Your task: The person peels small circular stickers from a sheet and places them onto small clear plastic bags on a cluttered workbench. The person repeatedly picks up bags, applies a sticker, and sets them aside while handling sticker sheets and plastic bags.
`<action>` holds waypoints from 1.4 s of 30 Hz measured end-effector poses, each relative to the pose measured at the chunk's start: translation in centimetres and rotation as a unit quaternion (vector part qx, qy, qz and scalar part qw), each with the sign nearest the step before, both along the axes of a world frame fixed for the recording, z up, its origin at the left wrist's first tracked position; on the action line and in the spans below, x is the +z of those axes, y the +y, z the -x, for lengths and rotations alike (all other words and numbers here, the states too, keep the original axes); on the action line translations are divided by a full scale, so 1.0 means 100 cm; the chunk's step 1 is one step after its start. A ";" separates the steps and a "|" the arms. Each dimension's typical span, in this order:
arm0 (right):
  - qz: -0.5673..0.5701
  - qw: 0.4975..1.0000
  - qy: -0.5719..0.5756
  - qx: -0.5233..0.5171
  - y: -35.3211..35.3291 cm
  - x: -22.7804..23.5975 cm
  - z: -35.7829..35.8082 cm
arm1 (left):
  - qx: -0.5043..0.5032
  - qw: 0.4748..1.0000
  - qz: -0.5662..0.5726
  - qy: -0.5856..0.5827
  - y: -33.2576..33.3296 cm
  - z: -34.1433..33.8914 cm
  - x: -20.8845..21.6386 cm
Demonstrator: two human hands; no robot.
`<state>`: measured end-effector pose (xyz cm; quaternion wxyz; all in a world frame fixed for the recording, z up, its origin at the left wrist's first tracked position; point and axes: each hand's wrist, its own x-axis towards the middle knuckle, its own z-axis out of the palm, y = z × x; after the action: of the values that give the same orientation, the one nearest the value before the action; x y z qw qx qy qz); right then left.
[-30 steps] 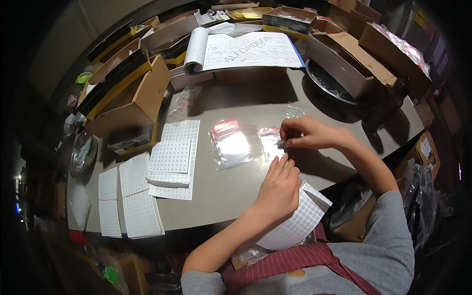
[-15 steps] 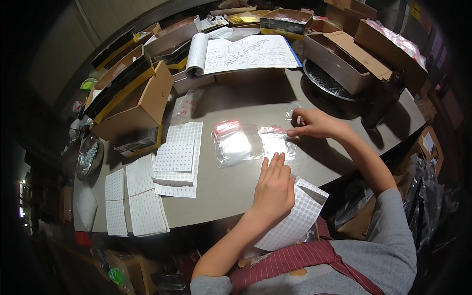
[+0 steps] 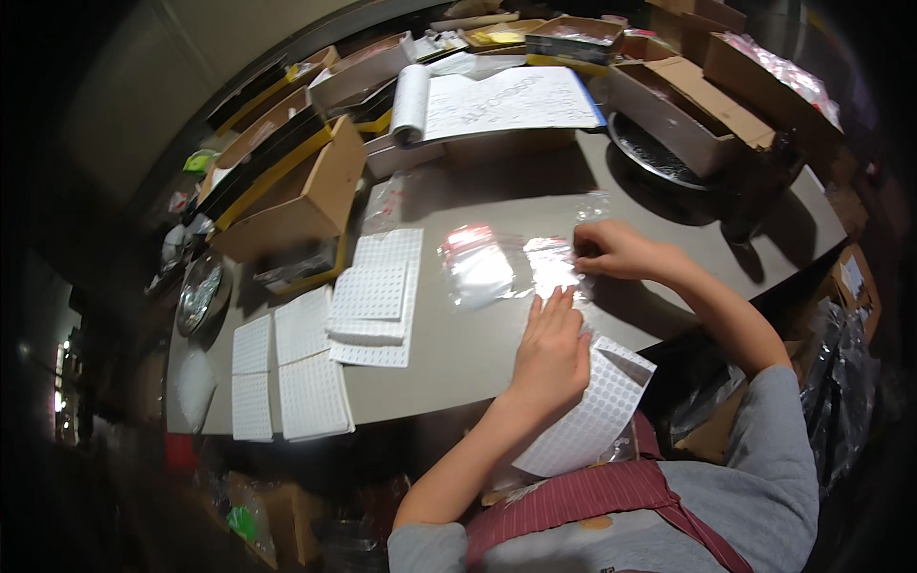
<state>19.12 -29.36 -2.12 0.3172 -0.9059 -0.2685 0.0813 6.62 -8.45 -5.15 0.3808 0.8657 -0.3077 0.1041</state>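
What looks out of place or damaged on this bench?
The dotted sheet beside the left hand: it overhangs the near edge of the table and looks bowed, whereas the paper stacks at left lie flat. I see no clear spill or damage.

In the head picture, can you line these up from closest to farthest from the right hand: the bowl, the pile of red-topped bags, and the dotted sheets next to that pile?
From the right hand:
1. Pile of red-topped bags, just left.
2. Dotted sheets, farther left.
3. Bowl, near the table's left edge.
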 end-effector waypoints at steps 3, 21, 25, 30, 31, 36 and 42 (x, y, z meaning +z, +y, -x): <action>-0.020 0.992 -0.124 0.016 -0.001 -0.007 0.007 | 0.018 0.999 0.001 -0.040 0.003 0.002 -0.001; -0.131 0.966 -0.218 0.035 0.017 0.018 0.007 | 0.408 0.901 -0.142 0.035 0.247 -0.068 0.012; -0.193 0.960 -0.173 0.103 0.074 0.005 -0.012 | 0.437 0.880 -0.187 0.017 0.239 -0.057 0.001; -0.158 0.975 -0.062 0.141 0.171 0.011 -0.031 | 0.446 0.887 -0.119 -0.009 0.227 -0.041 0.003; -0.144 0.977 -0.082 0.133 0.194 0.007 -0.036 | 0.451 0.886 -0.104 -0.019 0.230 -0.035 0.002; 0.054 0.988 -0.087 0.117 0.258 -0.003 -0.054 | 0.409 0.912 -0.021 -0.024 0.236 -0.019 0.005; -0.195 0.960 -0.014 0.203 0.247 0.008 -0.019 | 0.281 0.941 0.176 0.064 0.261 0.014 0.022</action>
<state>21.02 -4.62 -1.32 0.4605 -0.7542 -0.4618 0.0769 5.23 17.66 -2.97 0.5009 0.8412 -0.0038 0.2038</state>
